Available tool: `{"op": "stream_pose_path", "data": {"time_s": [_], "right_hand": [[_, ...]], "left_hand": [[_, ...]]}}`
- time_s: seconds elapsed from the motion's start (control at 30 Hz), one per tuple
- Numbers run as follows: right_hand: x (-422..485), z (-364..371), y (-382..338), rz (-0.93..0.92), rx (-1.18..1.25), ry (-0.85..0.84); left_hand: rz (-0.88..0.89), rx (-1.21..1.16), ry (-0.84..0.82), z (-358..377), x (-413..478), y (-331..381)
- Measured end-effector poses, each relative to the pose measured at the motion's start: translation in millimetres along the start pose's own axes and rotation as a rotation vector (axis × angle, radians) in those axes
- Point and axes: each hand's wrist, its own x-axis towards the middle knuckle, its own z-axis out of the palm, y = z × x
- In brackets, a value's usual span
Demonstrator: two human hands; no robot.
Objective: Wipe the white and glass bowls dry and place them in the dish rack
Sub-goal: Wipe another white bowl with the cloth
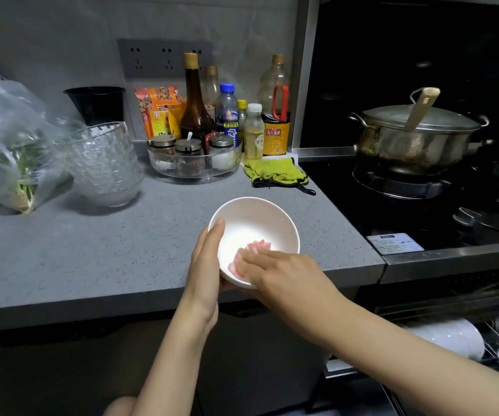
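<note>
Chinese characters are printed on the orange label of a dark bottle (276, 132), but they cannot be read surely. The white bowl (260, 223) is gripped at its left rim by the left hand (207, 262), over the counter (92, 259) edge. A pink cloth (249, 250) is pressed inside it by the right hand (278, 268); whether those fingers are curled cannot be told.
</note>
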Motion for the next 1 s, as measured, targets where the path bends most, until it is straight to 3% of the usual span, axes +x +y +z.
{"op": "stream_pose_path", "data": {"time_s": [0.13,0.2,0.3,0.5,0.67,0.77,0.87,1.0], "right_hand": [[5,-20,3,0.125,0.288,-0.023],[10,-29,9,0.315,0.598,-0.051],[21,-42,18,0.570,1.154,0.073],[32,-36,26,0.865,1.718,0.200],[34,-30,22,0.936,1.938,0.194],[32,-25,21,0.961,1.909,0.126],[30,-25,23,1.008,1.848,0.046],[21,-18,27,1.068,1.881,0.025]], "left_hand": [[0.009,0.039,-0.055,0,1,8],[0.006,0.052,-0.052,-2,3,6],[-0.034,0.029,-0.039,0,6,-1],[-0.189,-0.286,-0.034,12,11,-2],[-0.175,-0.616,-0.011,14,12,1],[-0.207,-0.737,0.005,13,12,2],[-0.194,-0.782,0.055,10,14,1],[-0.128,-0.673,0.141,7,16,7]]}}
